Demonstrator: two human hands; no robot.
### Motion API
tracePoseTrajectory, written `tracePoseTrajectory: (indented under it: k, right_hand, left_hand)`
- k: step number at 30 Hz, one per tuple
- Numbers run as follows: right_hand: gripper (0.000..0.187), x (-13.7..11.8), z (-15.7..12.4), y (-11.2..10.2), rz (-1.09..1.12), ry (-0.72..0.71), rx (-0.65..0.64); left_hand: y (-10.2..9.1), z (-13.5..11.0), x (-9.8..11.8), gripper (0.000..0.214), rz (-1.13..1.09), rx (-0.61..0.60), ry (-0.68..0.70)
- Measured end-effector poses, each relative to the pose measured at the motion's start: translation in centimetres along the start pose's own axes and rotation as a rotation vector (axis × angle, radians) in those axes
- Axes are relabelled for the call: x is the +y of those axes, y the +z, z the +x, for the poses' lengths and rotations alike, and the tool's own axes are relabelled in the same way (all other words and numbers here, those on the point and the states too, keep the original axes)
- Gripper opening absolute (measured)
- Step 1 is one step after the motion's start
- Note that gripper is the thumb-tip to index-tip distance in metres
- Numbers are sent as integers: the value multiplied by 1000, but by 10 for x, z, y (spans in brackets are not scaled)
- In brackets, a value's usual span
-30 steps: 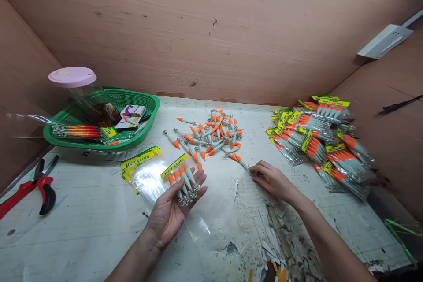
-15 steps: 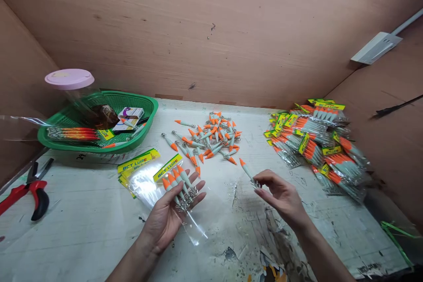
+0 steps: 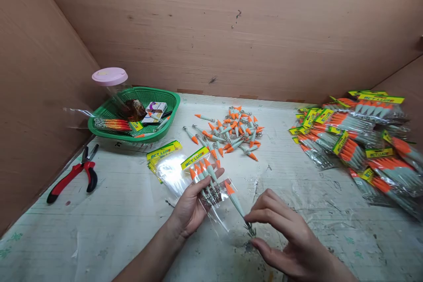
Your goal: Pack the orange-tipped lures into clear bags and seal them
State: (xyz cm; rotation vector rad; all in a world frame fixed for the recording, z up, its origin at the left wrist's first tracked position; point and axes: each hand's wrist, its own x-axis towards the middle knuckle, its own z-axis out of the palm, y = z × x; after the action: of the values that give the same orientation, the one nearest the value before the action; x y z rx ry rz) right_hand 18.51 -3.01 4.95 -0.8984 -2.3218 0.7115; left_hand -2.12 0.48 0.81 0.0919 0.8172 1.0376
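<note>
My left hand [image 3: 193, 205] is closed around a clear plastic bag with a yellow "BCT LURE" header [image 3: 195, 158]. Inside it, several squid jigs [image 3: 202, 174] lie side by side, orange tips toward the header and hooks toward the bag's open end. Between the thumb and fingers of my right hand [image 3: 284, 233] is a single squid jig [image 3: 236, 200], held by its hook end. Its orange tip points up and left, close to the bag's mouth. Beyond both hands lies a loose pile of orange-tipped jigs [image 3: 234, 130].
Flat empty header bags [image 3: 170, 169] lie left of my left hand. A green basket [image 3: 139, 139] stands behind them, holding a pink-lidded jar [image 3: 110, 77], a small box and red-orange lures. Red-handled pliers [image 3: 74, 174] lie at left. Filled lure packets [image 3: 353, 141] are heaped at right.
My right hand has brought the single jig left, next to the bag's open end. My left hand still holds the filled bag. The whole view has shifted, so the surroundings sit further right.
</note>
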Motion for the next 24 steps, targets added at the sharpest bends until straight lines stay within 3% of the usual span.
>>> tracePoseTrajectory:
  k: [9,14,21,24]
  right_hand:
    - [26,7,2,13,-164,-57,194]
    - [23,11,-3,17,-226,-50,248]
    - [31,8,2,27,-355,-94,309]
    - [28,4,5,31,-298,-48,332]
  left_hand:
    - [-1,-1,-4,51,-35,-73,-13]
    - [0,-2,-5,51,-18,-113,-1]
    - [0,-4,-6,50,65,-142,-5]
    - [1,-5,-7,46,108,-156,-23]
